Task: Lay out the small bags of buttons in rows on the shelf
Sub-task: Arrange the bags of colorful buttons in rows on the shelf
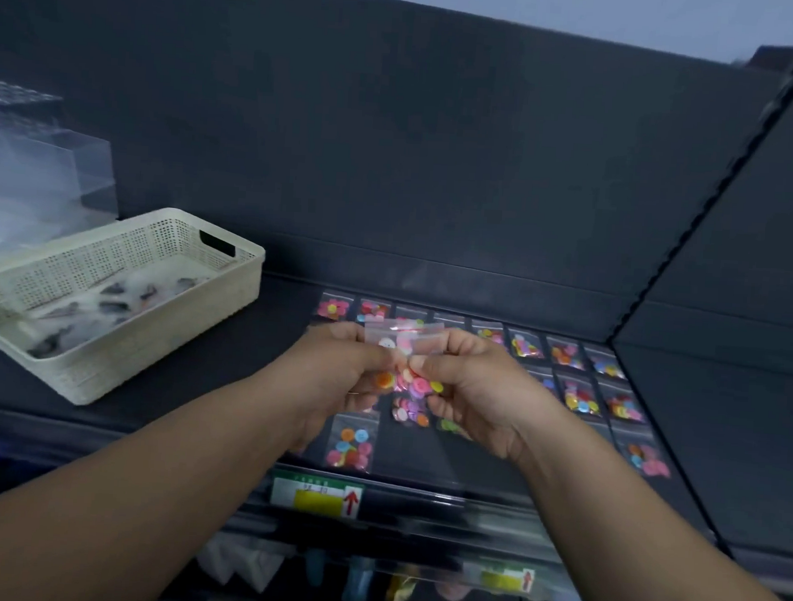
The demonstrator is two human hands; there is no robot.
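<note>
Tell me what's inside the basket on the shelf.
The basket holds a loose heap of clear bags with dark contents, too blurred to identify. Its near wall hides the front of the floor, so anything lying there cannot be seen.

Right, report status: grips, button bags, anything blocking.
Left grip, right grip both pinching a bunch of button bags above the shelf. Laid rows part filled. Basket left, apart from rows.

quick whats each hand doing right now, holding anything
left hand: fingers curled, pinches the bunch of small button bags from the left.
right hand: fingers curled, grips the same bunch from the right.
</note>
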